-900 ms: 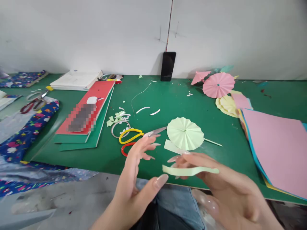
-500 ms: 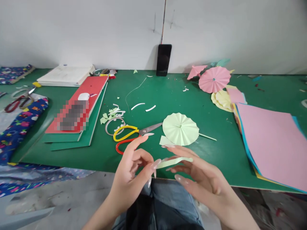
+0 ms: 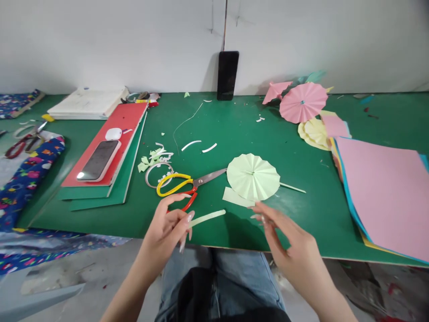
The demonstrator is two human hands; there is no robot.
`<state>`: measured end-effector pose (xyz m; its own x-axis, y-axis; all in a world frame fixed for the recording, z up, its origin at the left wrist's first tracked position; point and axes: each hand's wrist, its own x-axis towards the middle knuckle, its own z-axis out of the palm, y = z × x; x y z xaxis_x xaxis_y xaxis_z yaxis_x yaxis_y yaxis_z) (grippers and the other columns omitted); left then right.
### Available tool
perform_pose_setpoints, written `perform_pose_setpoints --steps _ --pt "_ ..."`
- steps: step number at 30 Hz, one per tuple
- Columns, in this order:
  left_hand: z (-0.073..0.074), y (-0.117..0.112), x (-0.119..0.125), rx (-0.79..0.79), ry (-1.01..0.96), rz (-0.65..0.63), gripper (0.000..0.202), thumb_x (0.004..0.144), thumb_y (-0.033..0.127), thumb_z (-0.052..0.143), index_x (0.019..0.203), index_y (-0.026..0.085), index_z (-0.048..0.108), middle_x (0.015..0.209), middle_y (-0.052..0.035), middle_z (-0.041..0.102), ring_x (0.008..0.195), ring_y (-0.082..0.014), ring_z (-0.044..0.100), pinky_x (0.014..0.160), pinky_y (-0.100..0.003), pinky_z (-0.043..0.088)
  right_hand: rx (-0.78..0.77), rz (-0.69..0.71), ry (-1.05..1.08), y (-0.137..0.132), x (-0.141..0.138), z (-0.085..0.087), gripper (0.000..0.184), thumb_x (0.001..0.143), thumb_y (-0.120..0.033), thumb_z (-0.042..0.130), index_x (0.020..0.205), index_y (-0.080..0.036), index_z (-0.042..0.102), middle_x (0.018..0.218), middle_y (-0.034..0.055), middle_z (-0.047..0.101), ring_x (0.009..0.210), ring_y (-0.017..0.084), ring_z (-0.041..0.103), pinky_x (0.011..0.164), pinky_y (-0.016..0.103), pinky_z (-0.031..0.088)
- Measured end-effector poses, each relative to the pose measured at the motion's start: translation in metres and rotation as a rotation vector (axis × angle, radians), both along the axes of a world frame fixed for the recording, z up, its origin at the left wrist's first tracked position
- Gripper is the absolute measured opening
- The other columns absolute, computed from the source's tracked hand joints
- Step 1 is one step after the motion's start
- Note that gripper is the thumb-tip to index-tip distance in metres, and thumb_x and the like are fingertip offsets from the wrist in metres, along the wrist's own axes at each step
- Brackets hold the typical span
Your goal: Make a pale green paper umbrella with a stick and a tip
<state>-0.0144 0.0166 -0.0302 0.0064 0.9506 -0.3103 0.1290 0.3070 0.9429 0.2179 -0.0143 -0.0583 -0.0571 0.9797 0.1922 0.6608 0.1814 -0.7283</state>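
Note:
My left hand (image 3: 167, 230) pinches one end of a narrow pale green paper strip (image 3: 209, 216) between thumb and fingers. The strip's free end points right, above the table's front edge. Slightly blurred, my right hand (image 3: 291, 237) holds nothing visible; a gap shows between its thumb and fingers. Its fingertips are close to a flat pale green paper piece (image 3: 234, 196), which lies partly under a pleated pale green paper disc (image 3: 251, 183). A thin paper stick (image 3: 293, 188) pokes out from the disc's right side. Scissors (image 3: 196, 182) with yellow and red handles lie behind my left hand, blades pointing at the disc.
A tape ring (image 3: 146, 179) and paper scraps (image 3: 156, 156) lie left of the scissors. Further left, a phone (image 3: 98, 161) rests on a red board (image 3: 129, 123). Pink paper umbrellas (image 3: 303, 103) stand at back right, near stacked coloured sheets (image 3: 385, 192). Another phone (image 3: 228, 76) leans on the wall.
My hands have moved apart. The left has drawn the strip leftward, away from the right hand, whose fingers have come closer together near the flat paper piece.

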Motion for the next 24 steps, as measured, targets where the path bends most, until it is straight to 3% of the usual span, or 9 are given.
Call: perform_pose_setpoints --steps 3,5,8,10,14,16,19,21,24 --pt "0.002 -0.002 0.000 -0.174 -0.188 -0.019 0.038 0.085 0.035 0.058 0.117 0.021 0.042 0.054 0.0085 0.044 0.043 -0.0057 0.036 0.045 -0.018 0.032 0.102 0.192 -0.057 0.004 -0.010 0.003 0.044 0.089 -0.014 0.049 0.133 -0.019 0.046 0.130 0.0123 0.056 0.121 0.021 0.053 0.097 0.036 0.049" --pt "0.004 -0.004 -0.001 -0.228 -0.278 -0.047 0.041 0.087 0.035 0.056 0.121 0.021 0.040 0.052 0.0090 0.041 0.042 -0.0051 0.031 0.042 -0.017 0.028 0.162 0.274 -0.072 0.010 -0.022 0.002 0.048 0.088 -0.020 0.056 0.134 -0.014 0.044 0.132 0.0151 0.055 0.123 0.023 0.051 0.099 0.039 0.048" --pt "0.009 -0.006 -0.006 -0.302 -0.343 -0.090 0.048 0.084 0.032 0.060 0.127 0.024 0.038 0.059 0.0083 0.043 0.040 -0.0020 0.026 0.038 -0.015 0.023 0.224 0.333 -0.030 0.019 -0.039 -0.003 0.029 0.090 -0.020 0.054 0.117 -0.011 0.058 0.104 0.0136 0.070 0.095 0.022 0.067 0.079 0.035 0.057" --pt "0.013 -0.005 -0.010 -0.336 -0.360 -0.105 0.056 0.080 0.030 0.066 0.127 0.026 0.038 0.071 0.0057 0.049 0.038 0.0012 0.025 0.036 -0.014 0.020 0.191 0.362 -0.016 0.024 -0.048 -0.006 0.020 0.093 -0.017 0.047 0.101 -0.012 0.065 0.082 0.0090 0.072 0.072 0.019 0.069 0.063 0.031 0.056" --pt "0.012 0.003 -0.027 -0.287 -0.214 -0.133 0.061 0.078 0.034 0.067 0.129 0.028 0.033 0.088 0.0000 0.058 0.037 0.0019 0.034 0.035 -0.014 0.026 -0.056 0.408 0.011 0.032 -0.052 -0.003 0.024 0.094 -0.019 0.044 0.085 -0.017 0.066 0.072 0.0042 0.070 0.064 0.016 0.065 0.060 0.027 0.050" --pt "0.010 0.010 -0.040 -0.194 0.027 -0.126 0.060 0.080 0.039 0.064 0.130 0.028 0.032 0.103 -0.0057 0.060 0.042 -0.0033 0.049 0.037 -0.017 0.035 -0.222 0.393 0.061 0.038 -0.049 0.001 0.025 0.094 -0.023 0.046 0.077 -0.018 0.064 0.066 0.0019 0.068 0.060 0.015 0.063 0.059 0.026 0.048" --pt "0.008 0.021 -0.061 0.034 0.375 -0.063 0.051 0.079 0.045 0.062 0.122 0.024 0.045 0.128 -0.0116 0.052 0.066 -0.0157 0.066 0.044 -0.023 0.048 -0.565 0.346 0.293 0.051 -0.044 0.002 0.030 0.093 -0.036 0.048 0.071 -0.018 0.060 0.060 0.0009 0.065 0.053 0.012 0.061 0.052 0.023 0.047" --pt "0.010 0.026 -0.068 0.172 0.472 -0.038 0.041 0.083 0.045 0.057 0.116 0.022 0.051 0.127 -0.0104 0.054 0.076 -0.0193 0.067 0.052 -0.026 0.052 -0.779 0.307 0.480 0.064 -0.043 -0.001 0.035 0.091 -0.044 0.048 0.072 -0.016 0.059 0.058 0.0007 0.064 0.046 0.010 0.059 0.044 0.019 0.045" --pt "0.007 0.031 -0.059 0.417 0.651 -0.105 0.030 0.091 0.037 0.047 0.115 0.022 0.055 0.120 -0.0079 0.062 0.101 -0.0231 0.063 0.081 -0.033 0.054 -0.889 0.278 0.546 0.085 -0.051 -0.007 0.038 0.091 -0.045 0.048 0.069 -0.015 0.056 0.054 -0.0012 0.060 0.036 0.006 0.053 0.033 0.016 0.037"
